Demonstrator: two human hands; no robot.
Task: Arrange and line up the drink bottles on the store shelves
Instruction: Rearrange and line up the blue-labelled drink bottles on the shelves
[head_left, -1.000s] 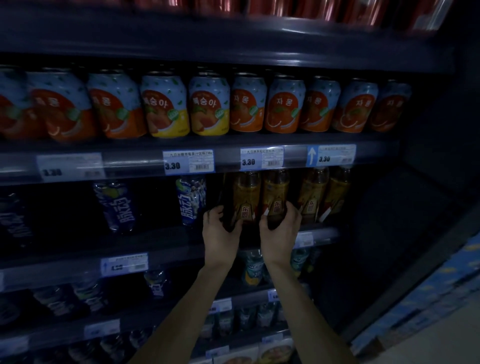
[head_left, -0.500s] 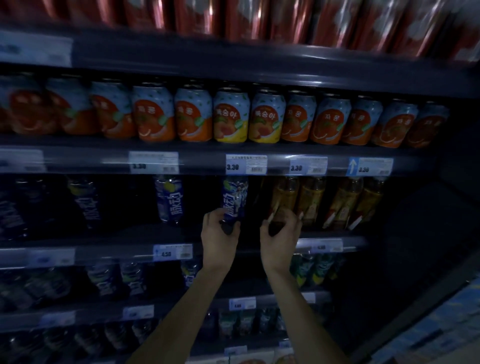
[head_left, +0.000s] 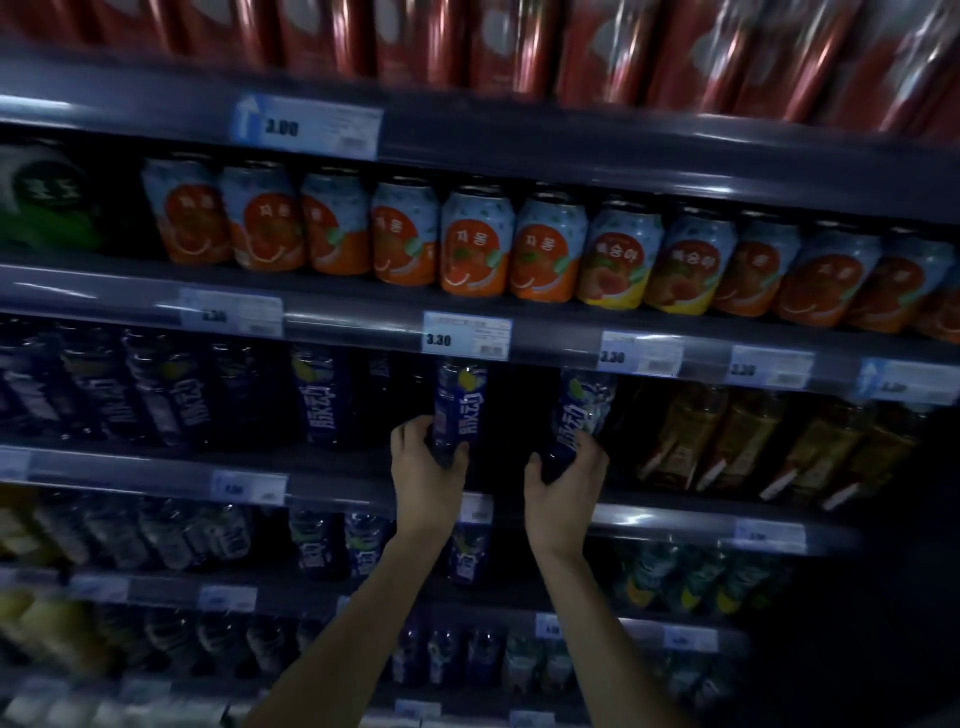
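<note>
Dark blue drink bottles stand on the dim middle shelf (head_left: 337, 470). My left hand (head_left: 426, 467) grips the lower part of one upright blue bottle (head_left: 460, 402). My right hand (head_left: 566, 480) holds the base of a second blue bottle (head_left: 582, 415), which tilts to the right. A dark gap lies between these two bottles. More blue bottles (head_left: 317, 400) stand further left on the same shelf, several of them leaning. Amber tea bottles (head_left: 727, 441) fill the shelf to the right of my right hand.
Orange and yellow juice cans (head_left: 478, 244) line the shelf above, with price tags (head_left: 465, 338) on its rail. Red cans (head_left: 509, 41) fill the top shelf. Lower shelves hold more blue and green bottles (head_left: 691, 577). The picture is dark and blurred.
Both hands left the amber tea bottles and moved left to the blue bottles. Each hand now holds one blue bottle. The view swung left and upward.
</note>
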